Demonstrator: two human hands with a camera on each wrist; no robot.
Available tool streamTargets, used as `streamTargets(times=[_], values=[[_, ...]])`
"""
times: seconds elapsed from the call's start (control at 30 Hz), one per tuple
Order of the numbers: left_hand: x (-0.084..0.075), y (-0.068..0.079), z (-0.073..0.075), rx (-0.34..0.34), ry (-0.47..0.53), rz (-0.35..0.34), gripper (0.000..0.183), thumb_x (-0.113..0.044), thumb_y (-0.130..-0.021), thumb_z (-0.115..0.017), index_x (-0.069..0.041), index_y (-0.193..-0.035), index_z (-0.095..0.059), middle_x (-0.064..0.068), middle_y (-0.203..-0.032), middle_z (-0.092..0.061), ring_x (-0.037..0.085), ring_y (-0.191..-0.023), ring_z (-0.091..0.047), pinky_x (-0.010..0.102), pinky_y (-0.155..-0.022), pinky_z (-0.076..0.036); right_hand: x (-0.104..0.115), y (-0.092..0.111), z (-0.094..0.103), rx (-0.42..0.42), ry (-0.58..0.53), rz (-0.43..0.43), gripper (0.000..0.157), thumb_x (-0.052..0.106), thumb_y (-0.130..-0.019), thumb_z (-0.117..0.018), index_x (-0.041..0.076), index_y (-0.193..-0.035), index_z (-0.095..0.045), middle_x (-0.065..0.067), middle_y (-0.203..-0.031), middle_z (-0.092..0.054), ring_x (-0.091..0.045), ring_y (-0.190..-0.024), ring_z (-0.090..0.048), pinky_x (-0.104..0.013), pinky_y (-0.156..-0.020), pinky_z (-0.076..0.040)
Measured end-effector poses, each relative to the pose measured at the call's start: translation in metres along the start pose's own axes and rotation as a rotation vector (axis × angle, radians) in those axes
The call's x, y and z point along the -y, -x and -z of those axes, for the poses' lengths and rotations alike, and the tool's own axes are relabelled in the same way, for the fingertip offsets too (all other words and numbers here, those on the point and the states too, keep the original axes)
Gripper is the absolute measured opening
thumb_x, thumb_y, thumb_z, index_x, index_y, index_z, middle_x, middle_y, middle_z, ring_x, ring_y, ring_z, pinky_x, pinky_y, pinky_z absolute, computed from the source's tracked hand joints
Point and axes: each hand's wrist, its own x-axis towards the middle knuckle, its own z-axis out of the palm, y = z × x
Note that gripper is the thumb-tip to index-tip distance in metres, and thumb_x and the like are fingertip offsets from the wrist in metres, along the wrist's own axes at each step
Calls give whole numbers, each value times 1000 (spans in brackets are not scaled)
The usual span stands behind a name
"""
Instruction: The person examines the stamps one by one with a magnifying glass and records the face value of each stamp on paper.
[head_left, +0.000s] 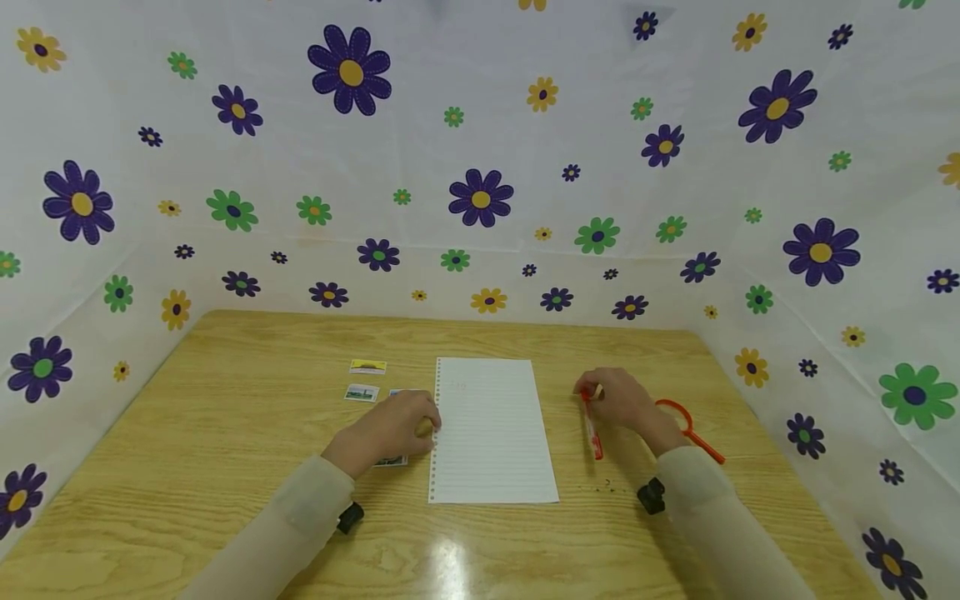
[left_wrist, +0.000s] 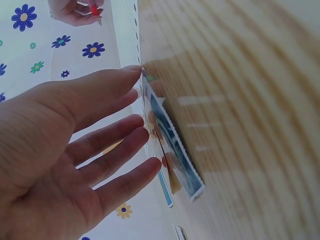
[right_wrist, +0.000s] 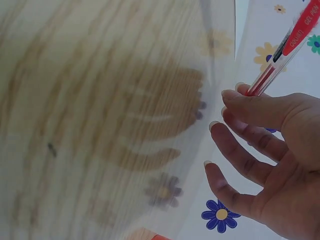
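Note:
A lined loose-leaf sheet (head_left: 491, 433) with holes down its left side lies on the table, bearing faint red writing near its top. At that left edge rests my left hand (head_left: 393, 429), fingertips right by the holes. Its fingers are spread and relaxed in the left wrist view, with the thumb tip at the near end of a stamp (left_wrist: 175, 145). Other small stamps lie partly hidden beneath this hand. Right of the sheet, my right hand (head_left: 618, 396) pinches a red gel pen (right_wrist: 287, 50) at one end between thumb and forefinger, its red cap slanting toward me.
A red-rimmed magnifying glass (head_left: 693, 433) lies beside my right forearm. Two stamps, one yellow (head_left: 367, 367) and one green and white (head_left: 362, 392), lie beyond my left hand. Dark specks (head_left: 609, 485) dot the wooden table (head_left: 225, 400). Flowered white cloth (head_left: 420, 150) walls it in.

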Motion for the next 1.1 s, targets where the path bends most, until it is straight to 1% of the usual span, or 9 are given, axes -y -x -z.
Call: streamTargets(times=[0.23, 0.43, 0.53, 0.63, 0.8, 0.9, 1.1], values=[[-2, 0, 1, 6, 1, 20, 16, -8, -87, -81, -6, -103, -77, 6, -108, -70, 27, -104, -67, 44, -91, -57, -6, 4, 0, 4, 11, -27, 24, -10, -84, -68, 4, -101, -76, -11, -94, -73, -25, -84, -63, -45, -79, -58], [-4, 0, 1, 12, 2, 40, 17, -9, -88, -80, -6, -104, -77, 7, -110, -70, 28, -106, -67, 45, -93, -57, -9, 5, 0, 0, 31, -51, 26, -13, -83, -65, 6, -99, -75, -10, -93, -73, -26, -84, -62, -47, -82, -58], [-3, 0, 1, 14, -5, 34, 17, -10, -88, -81, -7, -104, -77, 6, -110, -70, 27, -106, -67, 45, -92, -57, -9, 7, 1, 1, 36, -67, 27, -14, -83, -64, 7, -98, -74, -10, -94, -73, -27, -86, -62, -48, -83, -58], [-3, 0, 0, 13, -6, 33, 16, -10, -87, -81, -7, -103, -78, 6, -110, -70, 27, -106, -67, 45, -93, -57, -11, 10, 2, 5, 36, -71, 28, -15, -83, -63, 7, -98, -74, -11, -94, -73, -27, -85, -62, -48, -81, -58], [-2, 0, -1, 10, 10, 48, 16, -10, -87, -81, -8, -103, -77, 6, -110, -70, 28, -108, -67, 45, -94, -56, -14, 12, 3, 12, 39, -63, 29, -14, -83, -64, 7, -99, -74, -12, -93, -72, -24, -80, -60, -41, -72, -56], [-2, 0, -1, 12, 16, 61, 16, -11, -88, -81, -8, -103, -77, 5, -111, -70, 28, -109, -66, 46, -96, -56, -15, 12, 4, 9, 48, -61, 28, -14, -83, -64, 7, -99, -74, -12, -93, -72, -23, -79, -60, -40, -70, -55], [-2, -1, 0, 13, 6, 61, 16, -11, -87, -81, -8, -102, -78, 5, -109, -70, 26, -107, -66, 45, -94, -56, -14, 13, 6, 1, 58, -70, 27, -14, -83, -64, 6, -98, -74, -12, -93, -72, -24, -79, -61, -40, -69, -55]])
